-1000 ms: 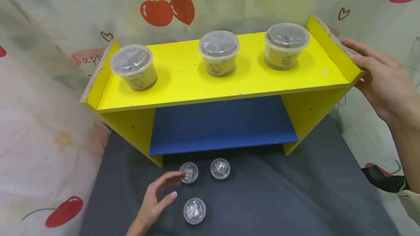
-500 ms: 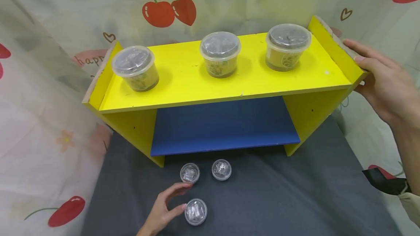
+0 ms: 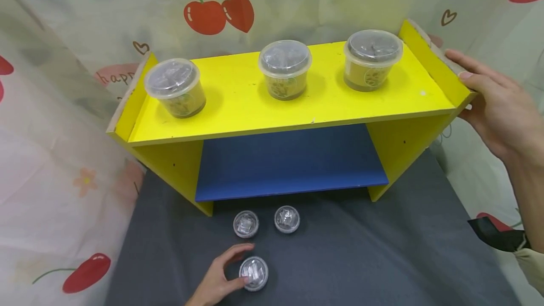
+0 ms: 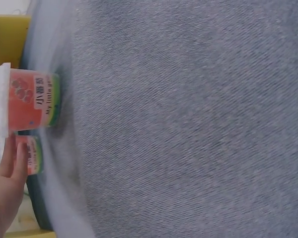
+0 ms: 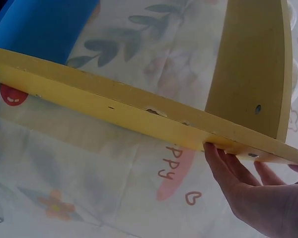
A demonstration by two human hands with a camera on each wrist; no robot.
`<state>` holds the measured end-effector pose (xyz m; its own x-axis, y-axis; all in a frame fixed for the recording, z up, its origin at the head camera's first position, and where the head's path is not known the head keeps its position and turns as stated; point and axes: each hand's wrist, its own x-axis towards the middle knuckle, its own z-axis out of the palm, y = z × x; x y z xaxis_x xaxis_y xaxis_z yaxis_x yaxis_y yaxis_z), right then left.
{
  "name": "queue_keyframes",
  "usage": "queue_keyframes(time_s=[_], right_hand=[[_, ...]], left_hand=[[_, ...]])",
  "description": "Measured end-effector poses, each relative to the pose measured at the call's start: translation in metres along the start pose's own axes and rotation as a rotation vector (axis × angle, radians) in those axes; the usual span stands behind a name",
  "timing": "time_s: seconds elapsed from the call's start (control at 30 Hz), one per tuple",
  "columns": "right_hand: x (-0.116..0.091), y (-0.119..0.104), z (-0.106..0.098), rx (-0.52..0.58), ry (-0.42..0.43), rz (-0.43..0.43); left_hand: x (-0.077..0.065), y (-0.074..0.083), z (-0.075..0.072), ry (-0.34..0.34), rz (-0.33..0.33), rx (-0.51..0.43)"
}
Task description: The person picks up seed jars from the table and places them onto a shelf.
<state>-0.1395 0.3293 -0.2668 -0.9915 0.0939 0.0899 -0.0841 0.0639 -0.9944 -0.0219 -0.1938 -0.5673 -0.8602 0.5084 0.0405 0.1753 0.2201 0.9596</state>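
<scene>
My left hand (image 3: pixel 223 275) is at the nearest small lidded plastic cup (image 3: pixel 253 273) on the dark cloth, thumb over the left of its lid and forefinger stretched out behind it. In the left wrist view the fingers (image 4: pixel 21 161) look fairly straight, and a cup (image 4: pixel 27 99) shows a red label with green at its base. Two matching cups, one on the left (image 3: pixel 245 224) and one on the right (image 3: pixel 286 219), stand farther back. My right hand (image 3: pixel 503 103) grips the upper right side panel of a yellow shelf (image 3: pixel 238 117), thumb over the edge and fingers against the outer face (image 5: pixel 223 171).
Three larger lidded tubs stand on the yellow top board: left (image 3: pixel 176 89), middle (image 3: pixel 284 70) and right (image 3: pixel 373 60). Below is a blue board (image 3: pixel 293 162). A fruit-patterned curtain (image 3: pixel 318 4) hangs behind and on both sides. Dark cloth (image 3: pixel 361 254) covers the table.
My left hand has moved from the back left cup toward the front right, and its thumb has come over the nearest cup's lid. The right hand stays on the shelf.
</scene>
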Motion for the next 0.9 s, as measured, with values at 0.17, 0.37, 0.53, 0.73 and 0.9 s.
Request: queue_keyframes(time_s=[0.17, 0.37, 0.53, 0.73, 0.9], right_hand=[[0.002, 0.001, -0.001, 0.026, 0.019, -0.006], [0.005, 0.002, -0.002, 0.044, 0.017, -0.019], [0.007, 0.004, -0.005, 0.046, -0.010, -0.019], [0.007, 0.007, -0.008, 0.062, -0.026, -0.036], [0.007, 0.007, -0.008, 0.055, -0.039, -0.045]], left_hand=[[-0.002, -0.004, 0.004, -0.032, -0.083, 0.010], [-0.006, -0.014, 0.009, -0.028, 0.033, 0.014], [-0.009, -0.020, 0.013, -0.024, -0.018, 0.078], [-0.009, -0.018, 0.017, -0.030, -0.188, 0.131], [-0.010, -0.019, 0.019, -0.024, -0.158, 0.151]])
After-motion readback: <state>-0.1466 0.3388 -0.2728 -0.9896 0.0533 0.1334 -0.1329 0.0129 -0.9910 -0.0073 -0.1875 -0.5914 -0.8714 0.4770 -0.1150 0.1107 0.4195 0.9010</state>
